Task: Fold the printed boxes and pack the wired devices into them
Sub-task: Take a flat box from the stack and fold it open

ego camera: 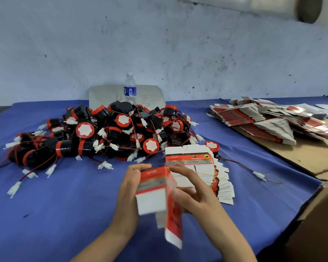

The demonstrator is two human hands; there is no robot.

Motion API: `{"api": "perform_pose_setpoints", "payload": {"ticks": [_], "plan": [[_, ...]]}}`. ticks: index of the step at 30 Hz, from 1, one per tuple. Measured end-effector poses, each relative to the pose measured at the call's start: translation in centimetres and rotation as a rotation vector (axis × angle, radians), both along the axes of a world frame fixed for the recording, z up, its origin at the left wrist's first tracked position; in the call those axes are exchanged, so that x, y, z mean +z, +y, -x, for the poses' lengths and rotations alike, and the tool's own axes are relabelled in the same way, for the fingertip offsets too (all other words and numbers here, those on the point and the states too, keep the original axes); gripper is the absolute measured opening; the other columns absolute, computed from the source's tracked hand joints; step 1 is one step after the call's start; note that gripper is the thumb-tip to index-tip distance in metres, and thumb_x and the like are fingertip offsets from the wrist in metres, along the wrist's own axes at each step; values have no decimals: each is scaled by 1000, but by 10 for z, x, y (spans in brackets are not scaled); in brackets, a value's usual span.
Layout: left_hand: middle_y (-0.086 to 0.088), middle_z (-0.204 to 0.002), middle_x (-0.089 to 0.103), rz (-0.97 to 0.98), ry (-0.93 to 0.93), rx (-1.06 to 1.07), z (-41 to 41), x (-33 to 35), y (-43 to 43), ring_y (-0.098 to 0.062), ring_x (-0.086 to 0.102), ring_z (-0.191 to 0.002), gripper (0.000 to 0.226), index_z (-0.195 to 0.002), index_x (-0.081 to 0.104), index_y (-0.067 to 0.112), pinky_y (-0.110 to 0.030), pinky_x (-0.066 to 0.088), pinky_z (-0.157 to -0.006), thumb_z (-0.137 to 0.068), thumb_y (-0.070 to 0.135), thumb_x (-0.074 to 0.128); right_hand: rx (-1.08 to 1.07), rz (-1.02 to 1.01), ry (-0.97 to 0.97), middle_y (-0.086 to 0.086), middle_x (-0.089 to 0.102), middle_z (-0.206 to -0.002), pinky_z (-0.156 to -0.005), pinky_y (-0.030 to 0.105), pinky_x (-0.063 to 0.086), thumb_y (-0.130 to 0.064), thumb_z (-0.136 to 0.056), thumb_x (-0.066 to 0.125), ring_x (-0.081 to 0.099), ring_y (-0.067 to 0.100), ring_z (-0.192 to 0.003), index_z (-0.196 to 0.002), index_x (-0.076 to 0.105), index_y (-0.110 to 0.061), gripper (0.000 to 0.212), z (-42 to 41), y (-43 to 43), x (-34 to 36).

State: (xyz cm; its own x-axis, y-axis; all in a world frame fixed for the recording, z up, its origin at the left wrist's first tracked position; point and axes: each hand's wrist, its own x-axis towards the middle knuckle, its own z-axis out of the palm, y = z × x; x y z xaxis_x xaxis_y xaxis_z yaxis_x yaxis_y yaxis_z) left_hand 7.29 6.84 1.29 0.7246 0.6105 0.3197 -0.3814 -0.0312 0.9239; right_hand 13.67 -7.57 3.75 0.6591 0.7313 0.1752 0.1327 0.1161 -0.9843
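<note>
Both forearms reach in from below, the left hand (130, 190) and right hand (192, 191) with fingers curled around a half-folded printed box (153, 193) held between them above the blue table (64, 205), the flat-box stack (199, 173) just beyond, the wired-device pile (106, 133) farther back.

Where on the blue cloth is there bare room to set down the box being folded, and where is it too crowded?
Bare blue cloth lies near-left, between the pile of wired devices and the left hand. A narrower strip runs between the banded flat boxes and the cardboard sheet, though one device's wire crosses it. Far centre is crowded around the water bottle; far right holds stacked flat boxes.
</note>
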Motion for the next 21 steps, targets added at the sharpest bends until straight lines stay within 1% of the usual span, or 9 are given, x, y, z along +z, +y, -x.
{"api": "perform_pose_setpoints", "payload": {"ticks": [2, 4, 7, 10, 11, 13, 15, 18, 21], "plan": [[2, -80, 75, 248, 175, -134, -4, -3, 4, -10, 71, -77, 43, -84, 72, 21, -23, 56, -63, -103, 31, 35, 8, 43, 9, 8, 60, -120, -69, 26, 53, -51, -56, 74, 64, 10, -84, -120, 56, -45, 67, -1, -4, -4], [-13, -100, 74, 408, 369, -261, -5, -2, 9, -29, 69, -97, 60, -104, 71, 19, -39, 57, -74, -100, 53, 22, 81, 159, -132, -5, 50, -133, -79, 22, 50, -49, -55, 79, 61, 4, -99, -128, 45, -53, 81, -3, -7, -9], [-10, -102, 74, 352, 475, -294, -4, -2, 14, -27, 72, -89, 74, -113, 67, 23, -40, 58, -61, -93, 68, 13, 73, 264, -227, -26, 52, -130, -84, 16, 49, -43, -61, 85, 55, -4, -110, -131, 42, -53, 82, -1, -3, -19], [-9, -89, 76, 180, 555, -262, -1, 0, 10, -25, 73, -78, 74, -107, 67, 28, -36, 57, -53, -83, 73, 13, -205, 220, -117, -19, 70, -96, -70, 24, 53, -34, -74, 80, 63, 3, -83, -104, 65, -33, 34, -3, 4, -29], [-11, -85, 75, 108, 584, -246, -2, -2, 9, -26, 73, -74, 73, -108, 66, 25, -33, 55, -50, -87, 70, 14, -260, 210, -99, -16, 71, -92, -68, 28, 54, -31, -75, 79, 63, 7, -79, -100, 66, -31, 28, -5, 3, -31], [-10, -83, 74, -29, 596, -139, -4, -8, 11, -27, 70, -68, 55, -119, 58, 22, -29, 49, -47, -98, 57, 21, -294, 180, -140, -19, 70, -95, -69, 25, 53, -27, -74, 78, 63, 4, -79, -105, 63, -32, 35, -8, 0, -31], [10, -97, 65, -246, 513, 85, -5, -16, 20, -10, 64, -77, 33, -130, 45, 32, -25, 45, -56, -101, 44, 35, -321, 193, -231, -30, 66, -95, -65, 12, 46, -25, -74, 76, 61, -5, -77, -109, 55, -40, 44, -9, -6, -28], [30, -111, 44, -558, 312, 371, -11, -16, 38, 8, 51, -98, 40, -132, 44, 30, -11, 38, -70, -95, 17, 54, -279, 295, -421, -37, 60, -94, -61, 7, 38, -36, -70, 72, 55, -10, -71, -107, 46, -55, 50, -9, -11, -22], [11, -131, 40, -796, 327, 329, -48, -10, 54, -3, 42, -117, 49, -137, 46, 20, -8, 30, -90, -92, 5, 57, -242, 347, -509, -30, 58, -105, -67, 8, 37, -40, -73, 70, 51, -9, -76, -122, 39, -59, 62, -14, -10, -23]]}}
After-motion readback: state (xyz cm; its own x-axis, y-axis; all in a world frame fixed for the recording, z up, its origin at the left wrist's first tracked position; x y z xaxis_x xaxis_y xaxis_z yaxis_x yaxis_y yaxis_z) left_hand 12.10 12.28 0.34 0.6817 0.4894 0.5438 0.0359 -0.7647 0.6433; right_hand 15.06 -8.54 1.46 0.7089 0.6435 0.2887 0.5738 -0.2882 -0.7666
